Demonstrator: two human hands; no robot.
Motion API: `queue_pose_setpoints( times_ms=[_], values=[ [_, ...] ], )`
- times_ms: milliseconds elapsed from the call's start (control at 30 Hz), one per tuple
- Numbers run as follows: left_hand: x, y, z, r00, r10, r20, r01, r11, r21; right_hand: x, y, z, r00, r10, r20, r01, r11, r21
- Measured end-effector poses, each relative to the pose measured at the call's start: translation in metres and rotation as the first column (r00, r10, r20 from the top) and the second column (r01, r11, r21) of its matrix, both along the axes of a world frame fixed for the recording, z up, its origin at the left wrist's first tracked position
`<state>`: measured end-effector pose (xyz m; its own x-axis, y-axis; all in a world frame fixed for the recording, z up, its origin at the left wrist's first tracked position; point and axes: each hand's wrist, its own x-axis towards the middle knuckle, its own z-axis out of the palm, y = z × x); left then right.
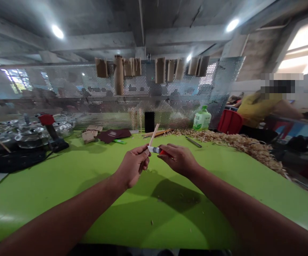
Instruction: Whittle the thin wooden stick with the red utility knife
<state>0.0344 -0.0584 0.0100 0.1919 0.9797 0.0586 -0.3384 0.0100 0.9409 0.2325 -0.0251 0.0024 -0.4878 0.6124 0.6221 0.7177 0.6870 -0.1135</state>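
Note:
Above the middle of the green table, my left hand is closed around the lower end of a thin pale wooden stick, which points up and away from me. My right hand grips a red-handled knife, its metal end lying across the stick close to my left thumb. Something white shows at that spot; whether it is blade or a thumb wrapping I cannot make out. The stick's lower end is hidden in my left fingers. A few small wood shavings are scattered on the table below.
Curled wood shavings heap along the right and back edges. A green-labelled bottle, a dark phone-like slab, sandpaper-like sheets and a thin tool lie or stand behind. Metal kettles are left; a person in yellow is right.

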Motion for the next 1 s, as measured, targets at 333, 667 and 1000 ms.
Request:
queue_pose_setpoints(
  times_ms=[333,667,1000],
  values=[
    [0.001,-0.001,-0.003,0.999,-0.022,-0.029,0.021,0.999,-0.028,0.013,0.012,0.007,0.978,-0.095,-0.185,0.102,0.994,0.029],
    [0.005,-0.001,-0.009,0.997,-0.073,0.027,0.074,0.996,-0.051,0.062,0.045,0.020,0.775,-0.395,-0.492,0.408,0.909,-0.087],
    [0.001,0.009,-0.007,0.997,0.003,0.083,-0.003,1.000,-0.011,-0.007,0.002,-0.006,0.979,0.104,-0.173,-0.132,0.979,-0.158]
  ],
)
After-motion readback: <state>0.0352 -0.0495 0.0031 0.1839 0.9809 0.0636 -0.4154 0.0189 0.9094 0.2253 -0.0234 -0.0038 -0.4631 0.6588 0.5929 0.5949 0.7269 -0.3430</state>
